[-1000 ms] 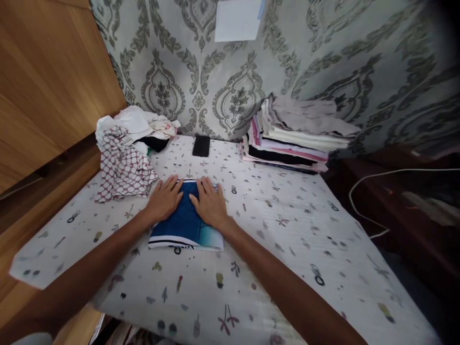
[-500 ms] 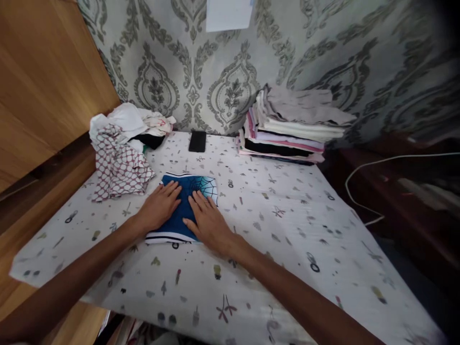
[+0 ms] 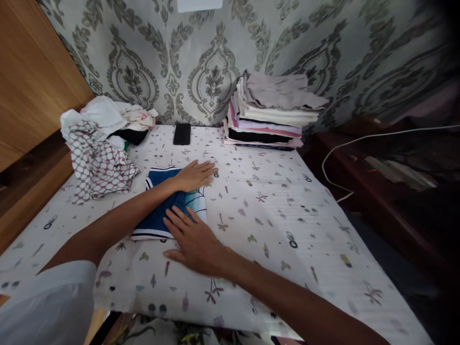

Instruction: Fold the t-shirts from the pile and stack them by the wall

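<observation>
A folded blue garment point(image 3: 154, 215) with black-and-white striped edges and a pale web-patterned part lies flat on the patterned sheet point(image 3: 258, 249). My left hand point(image 3: 196, 176) reaches across its far right part, palm down with the fingers stretched out past the cloth's edge. The left forearm crosses over the garment and hides some of it. Nearer to me, my right hand point(image 3: 196, 244) is spread open, its fingertips on the garment's near right part and its thumb over the sheet. Neither hand grips anything.
At the back left is a loose heap of clothes point(image 3: 100, 148), white and red-patterned. A black phone point(image 3: 182, 134) lies behind the garment. A stack of folded clothes point(image 3: 268, 117) stands at the back right, against the patterned wall. A white cable point(image 3: 325, 165) hangs beyond the sheet's right edge.
My left hand has moved from the garment's left part across to its far right edge. My right hand has shifted slightly towards me. The view has turned a little to the right.
</observation>
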{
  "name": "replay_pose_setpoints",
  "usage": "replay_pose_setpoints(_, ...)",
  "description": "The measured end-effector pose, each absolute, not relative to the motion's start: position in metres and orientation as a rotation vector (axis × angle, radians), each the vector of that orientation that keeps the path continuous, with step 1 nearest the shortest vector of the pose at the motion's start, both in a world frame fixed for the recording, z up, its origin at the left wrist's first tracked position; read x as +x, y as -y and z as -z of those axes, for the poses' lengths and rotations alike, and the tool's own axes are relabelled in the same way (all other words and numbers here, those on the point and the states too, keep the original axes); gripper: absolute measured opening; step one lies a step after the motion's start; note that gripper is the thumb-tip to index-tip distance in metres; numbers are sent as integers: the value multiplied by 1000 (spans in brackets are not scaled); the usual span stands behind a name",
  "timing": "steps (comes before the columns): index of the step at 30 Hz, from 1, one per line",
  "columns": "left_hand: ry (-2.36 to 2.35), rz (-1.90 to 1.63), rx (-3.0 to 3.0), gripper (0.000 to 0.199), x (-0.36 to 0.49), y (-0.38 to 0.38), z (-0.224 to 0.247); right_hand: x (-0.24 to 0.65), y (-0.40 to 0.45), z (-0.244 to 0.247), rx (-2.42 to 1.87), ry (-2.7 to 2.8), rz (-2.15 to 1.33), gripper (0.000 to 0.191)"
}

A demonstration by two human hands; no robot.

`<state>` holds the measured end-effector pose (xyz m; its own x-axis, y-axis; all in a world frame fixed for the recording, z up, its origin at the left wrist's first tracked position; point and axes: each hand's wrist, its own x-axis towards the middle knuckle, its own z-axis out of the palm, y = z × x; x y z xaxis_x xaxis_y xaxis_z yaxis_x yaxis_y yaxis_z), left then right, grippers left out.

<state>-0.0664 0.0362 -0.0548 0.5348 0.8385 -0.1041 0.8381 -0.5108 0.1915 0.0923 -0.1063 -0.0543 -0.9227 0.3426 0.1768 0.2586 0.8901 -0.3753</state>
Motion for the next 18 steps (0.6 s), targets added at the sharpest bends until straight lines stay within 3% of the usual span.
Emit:
replay_pose_setpoints(4,-1483,-232,2384,56,-63,-58,53,107,124,50,-335,2793,-645,69)
replay_pose_setpoints(8,-1562,-538,2115,53,-83,-69,38,129,132,42,-253,2637,-824,49)
replay_pose_setpoints(14,-1512,-336,2017,43,-140,-59,13,130,99,38,-1284,2255,-654,43)
replay_pose_setpoints(18,-1469,-230,1937,41,-144,-59,14,113,84,36,-1466,2365,-476,39)
